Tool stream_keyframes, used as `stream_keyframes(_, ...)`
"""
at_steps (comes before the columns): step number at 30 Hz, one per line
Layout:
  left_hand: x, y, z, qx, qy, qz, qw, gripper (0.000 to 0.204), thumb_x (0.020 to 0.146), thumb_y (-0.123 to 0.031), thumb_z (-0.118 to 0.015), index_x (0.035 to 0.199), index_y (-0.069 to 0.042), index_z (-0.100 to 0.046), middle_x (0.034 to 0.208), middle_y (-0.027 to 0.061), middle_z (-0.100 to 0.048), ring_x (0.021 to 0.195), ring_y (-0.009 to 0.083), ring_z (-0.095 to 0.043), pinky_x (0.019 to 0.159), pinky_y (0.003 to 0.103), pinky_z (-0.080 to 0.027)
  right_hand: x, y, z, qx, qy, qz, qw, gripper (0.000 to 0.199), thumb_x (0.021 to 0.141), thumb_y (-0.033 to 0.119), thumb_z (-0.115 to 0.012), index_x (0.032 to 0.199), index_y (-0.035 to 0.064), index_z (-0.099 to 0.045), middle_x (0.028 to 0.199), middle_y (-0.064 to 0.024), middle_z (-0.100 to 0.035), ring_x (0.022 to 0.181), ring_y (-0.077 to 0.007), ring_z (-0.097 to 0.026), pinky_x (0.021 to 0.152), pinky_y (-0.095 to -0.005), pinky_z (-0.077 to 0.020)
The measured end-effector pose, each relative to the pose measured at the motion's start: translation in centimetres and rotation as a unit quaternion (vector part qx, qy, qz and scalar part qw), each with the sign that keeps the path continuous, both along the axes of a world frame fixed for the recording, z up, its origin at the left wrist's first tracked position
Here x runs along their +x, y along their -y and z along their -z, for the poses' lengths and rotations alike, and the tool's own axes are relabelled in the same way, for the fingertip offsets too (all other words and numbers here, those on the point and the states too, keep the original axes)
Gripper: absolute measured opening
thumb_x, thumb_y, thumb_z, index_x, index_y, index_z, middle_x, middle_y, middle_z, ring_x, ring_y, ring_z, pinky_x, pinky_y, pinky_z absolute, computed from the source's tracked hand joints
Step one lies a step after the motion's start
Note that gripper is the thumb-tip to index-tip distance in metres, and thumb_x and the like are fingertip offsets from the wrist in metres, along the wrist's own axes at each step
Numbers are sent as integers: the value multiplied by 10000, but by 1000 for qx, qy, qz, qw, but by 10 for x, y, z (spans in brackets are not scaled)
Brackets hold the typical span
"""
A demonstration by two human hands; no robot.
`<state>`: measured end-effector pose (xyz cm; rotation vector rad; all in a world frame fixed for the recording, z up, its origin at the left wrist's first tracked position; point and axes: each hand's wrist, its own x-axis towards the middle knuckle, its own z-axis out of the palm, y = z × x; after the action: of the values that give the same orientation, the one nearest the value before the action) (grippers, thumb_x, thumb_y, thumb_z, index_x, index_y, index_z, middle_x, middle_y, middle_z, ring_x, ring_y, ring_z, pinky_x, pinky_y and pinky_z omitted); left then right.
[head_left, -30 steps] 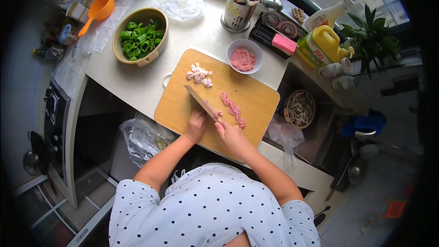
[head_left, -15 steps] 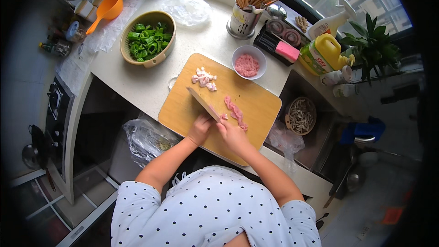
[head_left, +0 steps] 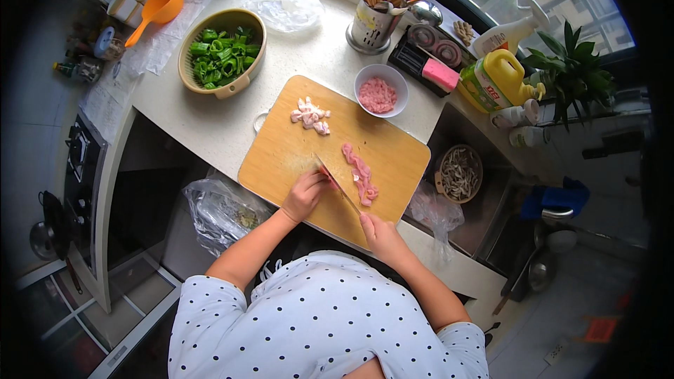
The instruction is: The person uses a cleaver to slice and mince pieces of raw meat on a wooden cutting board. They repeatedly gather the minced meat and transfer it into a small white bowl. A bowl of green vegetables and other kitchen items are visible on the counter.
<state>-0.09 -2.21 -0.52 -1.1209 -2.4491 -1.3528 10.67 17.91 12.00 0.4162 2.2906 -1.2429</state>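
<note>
My right hand (head_left: 382,234) grips the handle of a kitchen knife (head_left: 342,189), whose blade stands on edge over the wooden cutting board (head_left: 284,158). Close to the blade's left side, my left hand (head_left: 302,194) has its fingers curled down on a piece of raw meat (head_left: 327,174), mostly hidden under the fingertips. Just right of the blade lies a row of sliced pink meat (head_left: 360,175). Toward the board's far corner sits a small pile of pale, fatty meat pieces (head_left: 309,115).
Beyond the board stand a bowl of pink meat (head_left: 379,91) and a basket of cut green peppers (head_left: 260,63). A chopstick holder (head_left: 368,31) is near the window. On the right, the sink (head_left: 484,221) holds a basket of pale strips. A plastic bag (head_left: 217,214) hangs left of my arm.
The knife has swung from lying tilted across the board to standing edge-down beside my left fingers. My right hand has moved right and nearer to me.
</note>
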Motion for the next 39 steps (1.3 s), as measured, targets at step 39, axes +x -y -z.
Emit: stream_keyframes(39,-4,-4,-4,6,8,-14,1000,162,711,44,-627,865,-2,-636,931,120,-624,933,328,-610,828,394,-509,-39,11,57,-24,-51,57,997,423,998,369,-421,1007,2,-632,777,-264,-611,754,-409,-631,685,-462,-471)
